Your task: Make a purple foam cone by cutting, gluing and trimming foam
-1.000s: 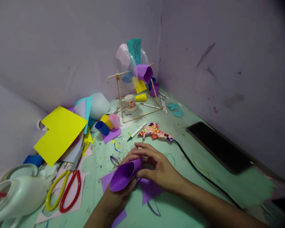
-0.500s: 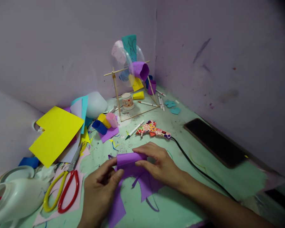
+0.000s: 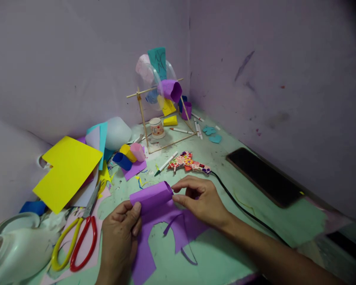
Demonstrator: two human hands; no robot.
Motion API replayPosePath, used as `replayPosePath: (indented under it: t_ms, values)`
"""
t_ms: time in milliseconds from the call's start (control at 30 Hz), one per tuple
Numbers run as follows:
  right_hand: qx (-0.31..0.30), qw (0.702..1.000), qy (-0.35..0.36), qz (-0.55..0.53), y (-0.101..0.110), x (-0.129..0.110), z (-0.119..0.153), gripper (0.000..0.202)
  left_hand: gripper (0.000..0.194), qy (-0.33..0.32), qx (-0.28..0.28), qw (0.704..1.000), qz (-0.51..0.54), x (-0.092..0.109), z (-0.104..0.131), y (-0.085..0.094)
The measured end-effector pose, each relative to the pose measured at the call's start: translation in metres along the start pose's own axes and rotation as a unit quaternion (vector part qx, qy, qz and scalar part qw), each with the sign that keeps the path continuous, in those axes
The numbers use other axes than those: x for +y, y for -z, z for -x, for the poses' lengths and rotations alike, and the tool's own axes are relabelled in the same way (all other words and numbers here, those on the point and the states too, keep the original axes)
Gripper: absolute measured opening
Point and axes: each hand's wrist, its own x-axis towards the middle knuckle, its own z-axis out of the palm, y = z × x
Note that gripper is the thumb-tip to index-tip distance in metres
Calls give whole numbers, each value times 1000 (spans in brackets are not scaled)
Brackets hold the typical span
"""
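A purple craft sheet rolled into a tube (image 3: 151, 196) is held just above the table. My left hand (image 3: 121, 229) grips its left end, thumb in front and fingers behind. At the tube's open right end, my right hand (image 3: 200, 200) has its thumb and index finger close together at the rim. Beneath lies a cut purple sheet (image 3: 145, 253) with a curved notch and a thin loose strip (image 3: 190, 257). A flowered hot glue gun (image 3: 188, 162) rests beyond the hands, next to a green-tipped marker (image 3: 166, 163).
Red-and-yellow-handled scissors (image 3: 83, 233), yellow sheets (image 3: 68, 170) and a white bottle (image 3: 20, 251) lie at left. A stick frame (image 3: 142, 118) carrying coloured cups stands at the back. Small coloured tubes (image 3: 123, 161) sit before it. The glue gun's cord (image 3: 240, 204) and a phone (image 3: 264, 176) are at right.
The purple tube has turned so its right end opening shows, and more of it is uncovered. My right hand has shifted to the right end; my left thumb now presses the left end.
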Motion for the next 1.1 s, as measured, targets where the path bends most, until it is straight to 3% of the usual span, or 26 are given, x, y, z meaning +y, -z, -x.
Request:
replayPosePath:
  t_ms: [267,400,500,633,800,933,1100]
  values:
    - [-84,986,-121,-81,-7,5,2,34,37,11,-27,1000,4,-12,-1,1]
    - [-105,982,-120,-96,-9,9,3,19,33,34,-68,997,0,-15,1,3]
    - [-92,990,-76,-75,-8,13,5,9,34,43,-86,995,4,-14,2,3]
    - [-66,997,22,-22,-6,14,8,9,33,61,-96,993,20,-11,-1,2]
    - [-49,989,143,8,-6,11,11,3,38,128,-121,983,45,-10,-8,6]
    - [-38,977,211,-2,-7,12,14,24,41,161,-132,977,56,-12,-14,9]
    - [-45,967,251,-7,-7,11,16,27,38,175,-138,973,55,-14,-17,9]
